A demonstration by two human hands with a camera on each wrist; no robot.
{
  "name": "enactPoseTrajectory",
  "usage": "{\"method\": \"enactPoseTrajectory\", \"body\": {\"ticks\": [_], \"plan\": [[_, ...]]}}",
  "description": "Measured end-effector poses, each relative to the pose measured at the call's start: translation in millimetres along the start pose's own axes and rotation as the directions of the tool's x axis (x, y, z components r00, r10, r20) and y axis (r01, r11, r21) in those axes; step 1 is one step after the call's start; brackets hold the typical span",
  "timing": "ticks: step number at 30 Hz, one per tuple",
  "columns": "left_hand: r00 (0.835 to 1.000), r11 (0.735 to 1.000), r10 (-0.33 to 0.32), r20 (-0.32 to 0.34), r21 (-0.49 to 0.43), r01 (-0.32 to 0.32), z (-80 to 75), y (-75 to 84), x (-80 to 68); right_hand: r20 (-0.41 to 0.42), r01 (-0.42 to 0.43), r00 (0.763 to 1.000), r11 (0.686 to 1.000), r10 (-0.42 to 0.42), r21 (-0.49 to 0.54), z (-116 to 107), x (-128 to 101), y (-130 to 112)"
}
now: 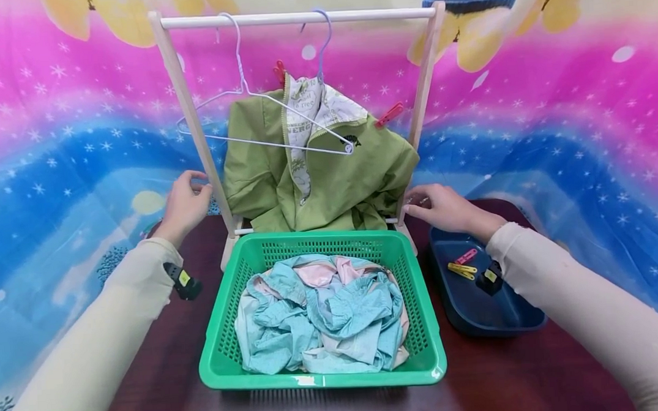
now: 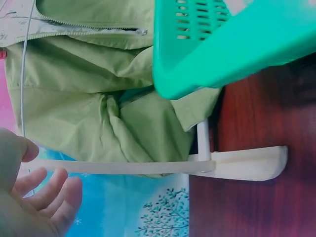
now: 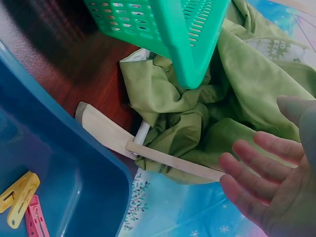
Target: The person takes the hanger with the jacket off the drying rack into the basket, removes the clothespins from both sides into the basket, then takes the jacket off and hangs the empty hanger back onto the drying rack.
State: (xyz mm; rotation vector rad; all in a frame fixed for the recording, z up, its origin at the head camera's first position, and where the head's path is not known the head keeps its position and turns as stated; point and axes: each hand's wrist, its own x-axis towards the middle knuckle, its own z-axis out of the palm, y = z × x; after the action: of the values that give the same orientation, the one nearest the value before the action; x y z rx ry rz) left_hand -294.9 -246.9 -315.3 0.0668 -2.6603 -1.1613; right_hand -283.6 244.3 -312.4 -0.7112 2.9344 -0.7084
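Note:
A green zip jacket (image 1: 350, 180) hangs from a lavender hanger (image 1: 325, 43) on a wooden rack (image 1: 299, 18), with red clothespins (image 1: 389, 114) at its shoulders. To its left a bare white hanger (image 1: 240, 56) hangs on the same bar, crossing in front of the jacket. My left hand (image 1: 188, 202) is beside the rack's left post, its fingers loosely bent and holding nothing. Beside the right post and the jacket's lower edge, my right hand (image 1: 442, 206) has its fingers spread and relaxed, as the right wrist view shows. Whether either hand touches a post, I cannot tell.
In front of the rack stands a green basket (image 1: 322, 380) with crumpled light-blue and pink clothing (image 1: 334, 315). A dark blue tray (image 1: 478, 328) at the right holds yellow (image 1: 462, 271) and pink (image 1: 466, 256) clothespins. A patterned cloth (image 1: 579, 127) forms the backdrop behind the dark wooden table (image 1: 165, 372).

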Motion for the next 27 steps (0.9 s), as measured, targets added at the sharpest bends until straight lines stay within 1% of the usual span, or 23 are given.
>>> {"method": "enactPoseTrajectory", "body": {"ticks": [5, 7, 12, 18, 23, 27], "plan": [[0.997, 1.000, -0.012, -0.074, 0.005, 0.013, -1.5, 8.1, 12.8, -0.044, -0.007, 0.999, 1.000, 0.007, -0.004, -5, 4, -7], [0.997, 1.000, -0.019, -0.081, -0.001, 0.019, -2.6, 11.1, 18.1, -0.066, -0.019, 0.998, 1.000, 0.019, 0.003, -8, 5, -11], [0.998, 0.999, -0.031, -0.061, -0.016, 0.030, -5.0, 18.1, 30.1, -0.146, -0.029, 0.989, 0.999, 0.032, 0.022, -14, 7, -22], [0.999, 1.000, 0.000, -0.032, -0.009, 0.000, -3.9, 27.4, 41.2, -0.272, 0.009, 0.962, 1.000, -0.007, 0.004, -19, 13, -29], [0.998, 1.000, 0.000, -0.068, 0.006, 0.000, -1.4, 28.1, 45.2, -0.341, 0.020, 0.940, 1.000, -0.018, 0.000, -23, 20, -36], [0.996, 0.998, 0.004, -0.091, 0.055, 0.001, 0.6, 24.5, 45.4, -0.391, 0.009, 0.920, 1.000, -0.006, 0.007, -27, 29, -41]]}}
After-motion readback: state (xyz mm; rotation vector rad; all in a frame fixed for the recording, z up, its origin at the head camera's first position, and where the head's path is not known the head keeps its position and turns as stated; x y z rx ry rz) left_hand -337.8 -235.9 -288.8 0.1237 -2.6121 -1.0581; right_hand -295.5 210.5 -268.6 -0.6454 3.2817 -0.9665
